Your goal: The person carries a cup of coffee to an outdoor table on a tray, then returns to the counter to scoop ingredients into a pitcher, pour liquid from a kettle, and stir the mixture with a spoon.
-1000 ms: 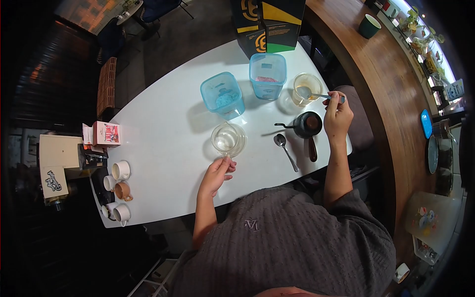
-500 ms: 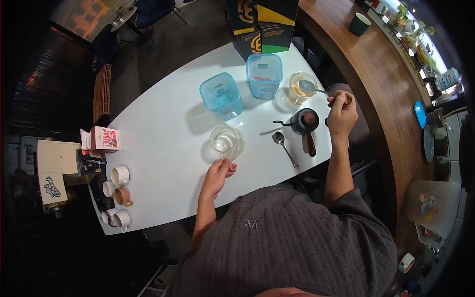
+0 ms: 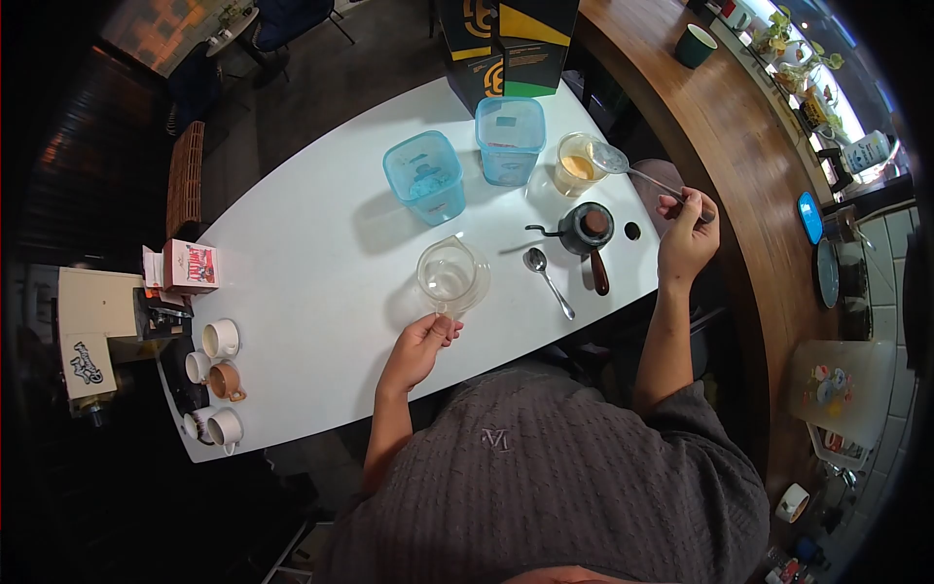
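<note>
My left hand (image 3: 416, 352) pinches the handle of a clear glass jug (image 3: 449, 276) that looks nearly empty. Over on the right, my right hand (image 3: 689, 243) grips a metal spoon (image 3: 650, 175) by its dark end. The spoon's bowl hangs in the air at the right rim of a glass cup (image 3: 578, 167) with tan stuff inside. Below that cup is a small black kettle (image 3: 587, 230) with a thin spout and wooden handle. A second metal spoon (image 3: 551, 282) lies on the white table (image 3: 321, 292) between jug and kettle.
Two blue translucent tubs (image 3: 425, 177) stand behind the jug, before a black box (image 3: 525, 49). Several cups (image 3: 222, 338) and a red-and-white box (image 3: 191, 266) sit at the left edge. A wooden counter (image 3: 725, 127) curves along the right.
My right hand has drawn the spoon up and to the right, out of the glass cup. My left hand still holds the jug's handle. The whole view has shifted slightly.
</note>
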Available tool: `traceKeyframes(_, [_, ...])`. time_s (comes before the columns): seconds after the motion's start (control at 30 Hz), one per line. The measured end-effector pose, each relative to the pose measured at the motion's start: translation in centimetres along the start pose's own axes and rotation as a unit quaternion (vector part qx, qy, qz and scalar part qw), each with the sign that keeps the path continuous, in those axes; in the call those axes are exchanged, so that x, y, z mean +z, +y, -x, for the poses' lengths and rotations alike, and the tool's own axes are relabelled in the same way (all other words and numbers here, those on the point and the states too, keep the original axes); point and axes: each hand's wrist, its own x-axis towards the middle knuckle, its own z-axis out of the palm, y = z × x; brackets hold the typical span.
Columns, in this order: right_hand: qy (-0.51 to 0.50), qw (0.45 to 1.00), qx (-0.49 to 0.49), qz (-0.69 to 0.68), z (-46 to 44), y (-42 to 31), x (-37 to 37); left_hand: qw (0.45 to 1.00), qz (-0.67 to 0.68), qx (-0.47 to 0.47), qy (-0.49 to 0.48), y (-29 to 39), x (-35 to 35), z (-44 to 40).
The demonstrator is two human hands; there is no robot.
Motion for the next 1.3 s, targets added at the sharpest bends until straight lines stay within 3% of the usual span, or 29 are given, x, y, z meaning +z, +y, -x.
traceKeyframes(0.37, [-0.036,0.998,0.013,-0.049,4.6,-4.9,-0.4,0.997,-0.067,-0.03,0.009,1.3,0.6,-0.5])
traceKeyframes(0.63, [-0.135,0.98,0.068,-0.127,10.2,-6.9,0.8,0.998,-0.053,0.015,0.025,1.3,0.3,0.1])
traceKeyframes(0.77, [-0.182,0.97,0.038,-0.156,12.8,-6.4,0.8,0.998,-0.038,0.026,0.039,1.3,0.3,0.8])
traceKeyframes(0.87, [-0.316,0.931,-0.158,-0.095,13.8,-6.4,0.9,0.997,-0.057,0.009,0.044,1.1,-0.2,1.1])
traceKeyframes(0.97, [-0.366,0.892,-0.235,-0.118,13.2,-7.0,1.3,0.997,-0.054,0.022,0.046,0.2,-0.9,0.9])
traceKeyframes(1.1, [-0.244,0.932,-0.218,-0.156,12.1,-6.3,3.6,0.996,-0.043,0.041,0.066,-1.2,-1.6,1.0])
traceKeyframes(1.3, [-0.221,0.954,-0.193,-0.066,8.4,-6.4,10.9,0.987,-0.006,0.082,0.139,-1.8,-2.2,2.9])
